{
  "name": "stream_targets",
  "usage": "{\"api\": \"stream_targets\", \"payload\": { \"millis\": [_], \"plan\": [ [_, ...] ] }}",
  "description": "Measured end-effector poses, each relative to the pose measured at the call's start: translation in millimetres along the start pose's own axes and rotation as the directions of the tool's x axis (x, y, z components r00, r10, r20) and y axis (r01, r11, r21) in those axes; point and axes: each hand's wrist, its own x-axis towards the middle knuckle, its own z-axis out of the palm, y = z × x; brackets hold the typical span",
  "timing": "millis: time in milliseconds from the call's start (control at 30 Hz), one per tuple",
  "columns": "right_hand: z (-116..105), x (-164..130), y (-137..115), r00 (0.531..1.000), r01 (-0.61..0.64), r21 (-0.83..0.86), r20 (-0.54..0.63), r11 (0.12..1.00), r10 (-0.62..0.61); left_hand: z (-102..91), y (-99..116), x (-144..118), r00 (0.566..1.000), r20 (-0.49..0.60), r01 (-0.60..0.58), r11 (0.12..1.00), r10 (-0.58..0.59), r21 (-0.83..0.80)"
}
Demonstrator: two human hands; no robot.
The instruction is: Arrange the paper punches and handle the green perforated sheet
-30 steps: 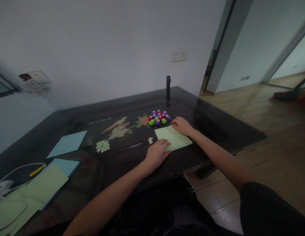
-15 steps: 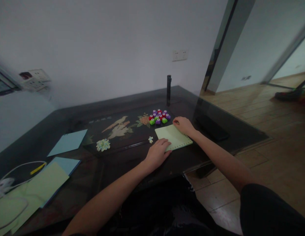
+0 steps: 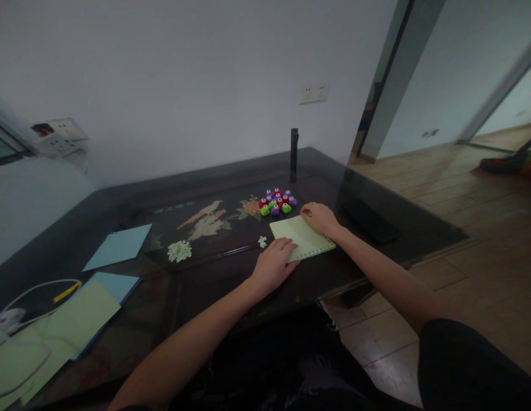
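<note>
2 bare hands rest on a pale green sheet of paper point(image 3: 300, 237) that lies flat near the front right edge of the dark table point(image 3: 231, 171). Nearest, the left hand point(image 3: 274, 264) lies palm down, fingers loosely spread, pressing the sheet's near left corner and gripping nothing. Just beyond, the right hand point(image 3: 319, 217) sits at the far right corner, fingers curled together over the edge; I cannot tell whether it pinches the paper or only touches it.

The sheet looks thin, light and limp, with a row of small punched holes along its right edge. It would likely slide easily on the glossy tabletop and crease if pinched hard, so a corner or free edge seems the best place to take hold.

Past the sheet, a tight cluster of small rounded plastic punches point(image 3: 277, 202) in red, purple and green stands close together. Left of them, 2 little heaps of paper cutouts point(image 3: 179, 250) lie on the table's inlaid bird-and-flower picture. Further back, 1 slim black cylinder point(image 3: 293, 147) stands upright.
</note>
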Motion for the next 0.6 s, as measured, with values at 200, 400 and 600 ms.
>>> {"api": "stream_targets", "payload": {
  "millis": [200, 400, 600],
  "plan": [
    [-1.7, 3.5, 13.8, 0.993, -0.020, 0.079, -0.116, 0.997, 0.029, -24.3, -15.8, -0.9, 0.987, -0.156, -0.030, 0.999, 0.024, -0.032],
    [1.7, 7.4, 23.9, 0.968, -0.024, 0.284, -0.234, 0.958, 0.093, -60.4, -91.1, -31.1, 0.918, -0.335, 0.171, 0.975, -0.211, -0.146],
    [11.0, 7.7, 26.6, 0.933, -0.111, 0.554, -0.229, 0.825, 0.279, -68.8, -157.4, -64.5, 0.712, -0.346, 0.392, 0.755, -0.611, -0.527]
  ]
}}
